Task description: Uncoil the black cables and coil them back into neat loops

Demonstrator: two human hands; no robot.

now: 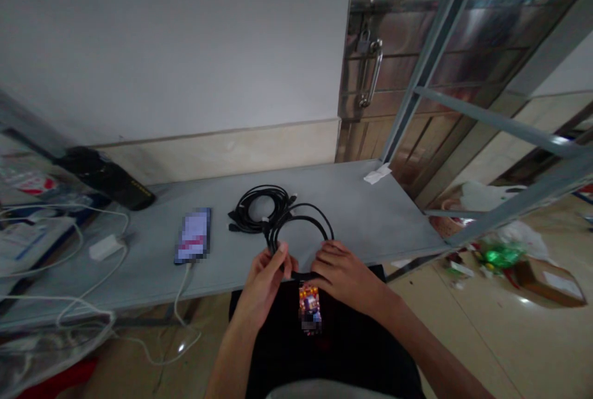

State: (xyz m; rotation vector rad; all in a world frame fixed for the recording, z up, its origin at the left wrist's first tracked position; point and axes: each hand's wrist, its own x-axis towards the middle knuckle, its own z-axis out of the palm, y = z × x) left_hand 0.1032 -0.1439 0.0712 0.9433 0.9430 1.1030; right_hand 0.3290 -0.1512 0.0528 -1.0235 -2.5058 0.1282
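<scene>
A black cable point(303, 218), wound into loops, is held between both hands at the front edge of the grey table. My left hand point(269, 278) pinches the left side of the loops with thumb and fingers. On the right side, my right hand point(340, 275) has its fingers wrapped over the loops. Just behind them a second coiled black cable point(252, 209) lies flat on the table, its plugs showing at the left. The held loops overlap its right edge. Below my hands, a phone-sized lit object point(310, 306) rests on dark clothing.
A phone point(193, 235) with a white cord lies on the grey table point(361, 220). Further left are a white adapter point(106, 247), tangled white cords and a black bottle point(109, 178). Crumpled paper point(378, 173) sits near the right end, by the metal frame point(428, 56). A cardboard box point(549, 281) stands on the floor.
</scene>
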